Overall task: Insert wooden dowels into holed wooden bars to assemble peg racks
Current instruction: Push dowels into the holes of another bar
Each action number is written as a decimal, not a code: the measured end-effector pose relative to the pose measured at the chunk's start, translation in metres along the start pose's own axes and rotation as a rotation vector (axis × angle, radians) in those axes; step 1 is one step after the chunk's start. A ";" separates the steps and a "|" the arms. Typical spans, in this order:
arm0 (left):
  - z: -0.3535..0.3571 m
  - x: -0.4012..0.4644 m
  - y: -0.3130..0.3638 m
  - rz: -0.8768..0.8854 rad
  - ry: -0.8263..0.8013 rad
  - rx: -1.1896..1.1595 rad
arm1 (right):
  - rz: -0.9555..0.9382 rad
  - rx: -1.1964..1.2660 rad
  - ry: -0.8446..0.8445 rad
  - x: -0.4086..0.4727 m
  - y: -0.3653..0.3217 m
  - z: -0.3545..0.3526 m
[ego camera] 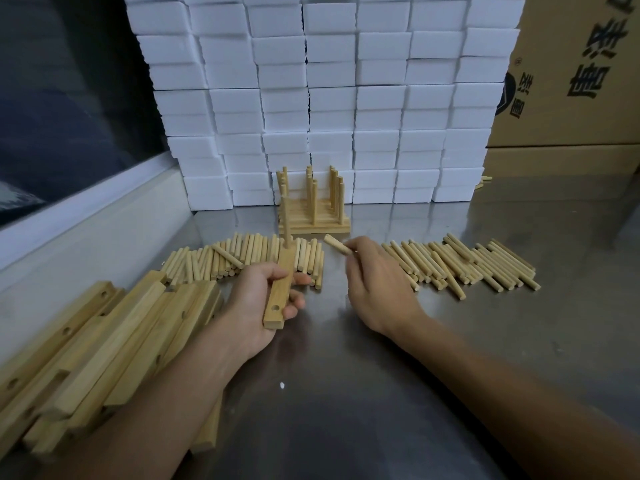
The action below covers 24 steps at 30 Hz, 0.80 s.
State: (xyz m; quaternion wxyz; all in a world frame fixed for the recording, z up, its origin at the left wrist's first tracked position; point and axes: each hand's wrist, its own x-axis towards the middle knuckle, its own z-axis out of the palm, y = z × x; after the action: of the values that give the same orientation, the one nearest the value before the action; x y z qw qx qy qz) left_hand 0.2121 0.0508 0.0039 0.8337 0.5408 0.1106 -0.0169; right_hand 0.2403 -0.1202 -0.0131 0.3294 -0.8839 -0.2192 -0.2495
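Our left hand [263, 299] grips a holed bar [278, 289] carrying one upright dowel [286, 220]; our right hand [374, 278] pinches the next dowel [337, 244]. Finished racks [313, 206] stand behind; many bars [104, 341] remain on the table [346, 393].

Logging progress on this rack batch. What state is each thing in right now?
left hand: grips held bar
held bar: one dowel upright in far hole, near hole empty
right hand: pinches loose dowel
loose dowel: in air, not inserted
finished racks: stacked, pegs up
spare bars: piled, holes empty
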 end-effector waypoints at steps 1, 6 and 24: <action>0.001 0.000 -0.001 -0.007 -0.010 0.014 | 0.003 -0.002 0.029 0.000 0.000 0.000; 0.003 -0.001 -0.002 -0.018 -0.035 0.079 | 0.061 -0.013 0.075 0.001 0.002 -0.001; 0.001 -0.003 -0.001 -0.085 -0.110 0.075 | -0.015 0.058 0.080 0.001 0.007 0.002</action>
State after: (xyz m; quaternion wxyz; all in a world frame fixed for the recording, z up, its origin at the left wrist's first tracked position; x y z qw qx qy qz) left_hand 0.2091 0.0495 0.0036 0.8162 0.5647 0.0868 -0.0863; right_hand 0.2461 -0.1237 -0.0170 0.3614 -0.8617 -0.2195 -0.2806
